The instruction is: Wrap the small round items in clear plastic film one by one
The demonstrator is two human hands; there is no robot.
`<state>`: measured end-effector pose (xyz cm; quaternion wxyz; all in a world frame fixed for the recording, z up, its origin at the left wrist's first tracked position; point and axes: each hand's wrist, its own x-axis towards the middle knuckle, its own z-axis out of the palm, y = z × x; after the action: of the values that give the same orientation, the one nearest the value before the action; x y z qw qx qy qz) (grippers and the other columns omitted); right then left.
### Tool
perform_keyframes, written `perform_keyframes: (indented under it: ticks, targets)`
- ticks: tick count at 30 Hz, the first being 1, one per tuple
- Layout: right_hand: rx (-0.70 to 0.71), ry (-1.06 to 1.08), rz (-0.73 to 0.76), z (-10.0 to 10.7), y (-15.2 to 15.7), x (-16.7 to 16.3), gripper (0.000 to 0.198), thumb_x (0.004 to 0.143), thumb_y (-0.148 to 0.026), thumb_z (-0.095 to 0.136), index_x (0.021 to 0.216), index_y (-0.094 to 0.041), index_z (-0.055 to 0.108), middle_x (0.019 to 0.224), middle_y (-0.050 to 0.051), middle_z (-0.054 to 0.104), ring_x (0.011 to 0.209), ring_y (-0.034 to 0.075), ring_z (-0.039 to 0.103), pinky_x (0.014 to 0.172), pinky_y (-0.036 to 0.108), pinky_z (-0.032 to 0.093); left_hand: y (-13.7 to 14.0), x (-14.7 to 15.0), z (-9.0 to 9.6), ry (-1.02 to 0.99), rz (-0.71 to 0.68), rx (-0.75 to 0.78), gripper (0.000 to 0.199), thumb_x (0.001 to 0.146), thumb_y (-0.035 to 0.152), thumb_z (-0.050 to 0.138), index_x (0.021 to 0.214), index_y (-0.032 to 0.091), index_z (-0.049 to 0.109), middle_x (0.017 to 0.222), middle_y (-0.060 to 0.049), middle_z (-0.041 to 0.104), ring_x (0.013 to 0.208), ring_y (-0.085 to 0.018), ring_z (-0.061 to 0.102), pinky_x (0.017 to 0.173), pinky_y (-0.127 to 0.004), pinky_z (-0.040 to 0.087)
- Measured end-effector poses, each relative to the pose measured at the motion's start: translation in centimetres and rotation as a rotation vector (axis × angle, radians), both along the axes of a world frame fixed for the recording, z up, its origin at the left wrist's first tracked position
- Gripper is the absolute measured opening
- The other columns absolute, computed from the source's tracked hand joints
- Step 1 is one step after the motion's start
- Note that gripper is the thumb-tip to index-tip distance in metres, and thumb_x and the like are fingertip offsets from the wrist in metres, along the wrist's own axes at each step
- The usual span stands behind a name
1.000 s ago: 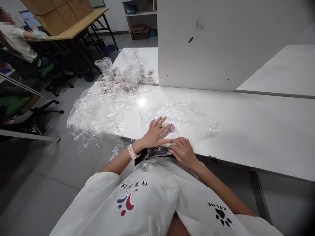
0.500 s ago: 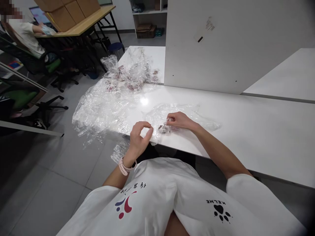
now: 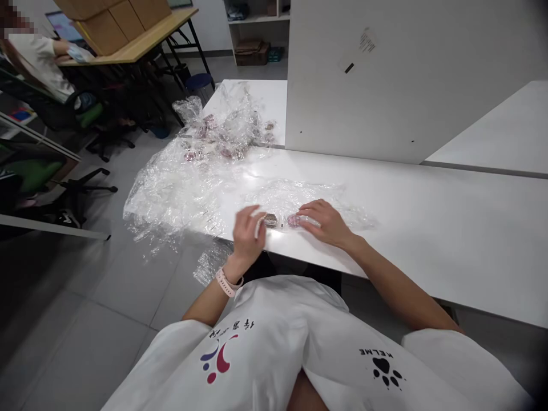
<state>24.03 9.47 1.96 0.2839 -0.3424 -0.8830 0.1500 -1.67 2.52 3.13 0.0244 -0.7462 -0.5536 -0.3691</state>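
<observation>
Two small wrapped pieces lie end to end on clear plastic film (image 3: 317, 194) near the table's front edge. One is a brown packet (image 3: 270, 220), the other a pink packet (image 3: 293, 220). My left hand (image 3: 248, 231), slightly blurred, has its curled fingers and thumb at the left end of the brown packet. From the other side, my right hand (image 3: 323, 224) takes the right end of the pink packet between thumb and fingers. A narrow gap with a small dark mark separates the packets. Fingertips partly cover both outer ends.
A big heap of crumpled clear plastic (image 3: 180, 182) with reddish-brown pieces in it covers the white table's (image 3: 428, 240) left end and hangs over the edge. An upright white panel (image 3: 363, 85) stands behind. Another person (image 3: 38, 63) sits at a desk with cardboard boxes (image 3: 107, 31).
My right hand has lowered and opened wider around the pink packet. My left hand has moved up and right to the brown packet. The two packets now lie flat in a row.
</observation>
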Motion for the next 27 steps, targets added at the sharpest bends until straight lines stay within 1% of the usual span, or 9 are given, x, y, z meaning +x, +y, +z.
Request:
perform_keyframes:
  ticks: [3, 5, 7, 10, 14, 18, 23, 25, 27]
  targets:
    - [-0.081, -0.114, 0.073, -1.6, -1.4, -0.3, 0.053, 0.094, -0.055, 0.052, 0.137, -0.025, 0.055, 0.142, 0.009, 0.054, 0.128, 0.028, 0.048, 0.104, 0.047, 0.041, -0.1, 2.2, -0.2, 0.15, -0.315, -0.238, 0.049, 0.095, 0.04, 0.054, 0.14, 0.021, 0.045, 0.142, -0.015, 0.054, 0.14, -0.03, 0.042, 0.116, -0.053, 0.031]
    - [-0.121, -0.174, 0.042, -2.3, -2.1, -0.2, 0.064, 0.092, -0.059, 0.054, 0.145, -0.026, 0.047, 0.147, 0.009, 0.049, 0.132, 0.029, 0.044, 0.107, 0.049, 0.038, 0.2, 2.6, -0.4, 0.222, -0.346, -0.407, 0.079, 0.086, 0.054, 0.065, 0.149, 0.019, 0.033, 0.149, -0.018, 0.045, 0.144, -0.036, 0.035, 0.117, -0.058, 0.025]
    - [-0.146, -0.198, 0.022, -2.6, -3.3, 0.4, 0.066, 0.091, -0.061, 0.055, 0.147, -0.027, 0.046, 0.147, 0.008, 0.049, 0.131, 0.029, 0.044, 0.108, 0.048, 0.037, -0.1, 2.0, -0.5, 0.222, -0.37, -0.504, 0.094, 0.08, 0.055, 0.071, 0.153, 0.021, 0.024, 0.149, -0.019, 0.045, 0.141, -0.036, 0.039, 0.115, -0.058, 0.029]
    - [-0.167, -0.194, 0.029, -2.5, -6.3, 2.1, 0.072, 0.086, -0.065, 0.058, 0.147, -0.028, 0.046, 0.145, 0.008, 0.05, 0.129, 0.03, 0.045, 0.106, 0.048, 0.039, -2.1, 0.9, -0.7, 0.173, -0.474, -0.535, 0.094, 0.081, 0.04, 0.075, 0.155, 0.026, 0.019, 0.147, -0.015, 0.048, 0.134, -0.033, 0.047, 0.109, -0.054, 0.04]
    - [-0.19, -0.147, -0.004, -2.4, -10.9, 3.9, 0.056, 0.095, -0.049, 0.052, 0.148, -0.031, 0.044, 0.141, 0.008, 0.054, 0.124, 0.028, 0.05, 0.102, 0.046, 0.042, -4.9, 0.1, -0.6, 0.059, -0.543, -0.522, 0.059, 0.091, 0.017, 0.057, 0.146, 0.026, 0.037, 0.139, -0.012, 0.055, 0.128, -0.027, 0.051, 0.104, -0.049, 0.046]
    - [-0.283, 0.006, -0.095, -1.6, -11.1, 4.0, 0.036, 0.101, -0.033, 0.039, 0.128, -0.031, 0.063, 0.121, 0.006, 0.068, 0.107, 0.024, 0.061, 0.091, 0.043, 0.048, -3.3, -0.6, 0.5, -0.139, -0.5, -0.662, 0.026, 0.097, 0.029, 0.052, 0.119, 0.023, 0.062, 0.111, -0.008, 0.069, 0.104, -0.022, 0.063, 0.089, -0.037, 0.051]
    - [-0.583, 0.034, -0.321, -0.3, -6.0, 2.9, 0.04, 0.094, -0.055, 0.048, 0.106, -0.025, 0.071, 0.084, 0.003, 0.071, 0.074, 0.02, 0.065, 0.068, 0.033, 0.048, 2.6, 0.1, 1.6, -0.149, -0.277, -0.864, 0.023, 0.089, 0.04, 0.062, 0.097, 0.02, 0.07, 0.069, -0.002, 0.064, 0.064, -0.017, 0.059, 0.063, -0.027, 0.044]
    - [-0.506, -0.012, -0.466, -0.1, -4.5, 2.5, 0.043, 0.092, -0.055, 0.052, 0.11, -0.022, 0.07, 0.081, 0.004, 0.069, 0.07, 0.02, 0.062, 0.065, 0.032, 0.045, 3.5, 0.8, 1.8, -0.047, -0.147, -0.73, 0.022, 0.084, 0.037, 0.069, 0.099, 0.019, 0.069, 0.075, -0.003, 0.066, 0.07, -0.019, 0.06, 0.066, -0.029, 0.044]
    - [-0.276, -0.043, -0.532, -0.3, -4.3, 2.4, 0.039, 0.094, -0.05, 0.05, 0.112, -0.02, 0.069, 0.096, 0.008, 0.07, 0.084, 0.023, 0.063, 0.073, 0.035, 0.045, 3.1, 1.3, 1.8, 0.063, -0.097, -0.518, 0.022, 0.087, 0.034, 0.068, 0.103, 0.019, 0.066, 0.091, -0.007, 0.068, 0.086, -0.023, 0.062, 0.076, -0.034, 0.046]
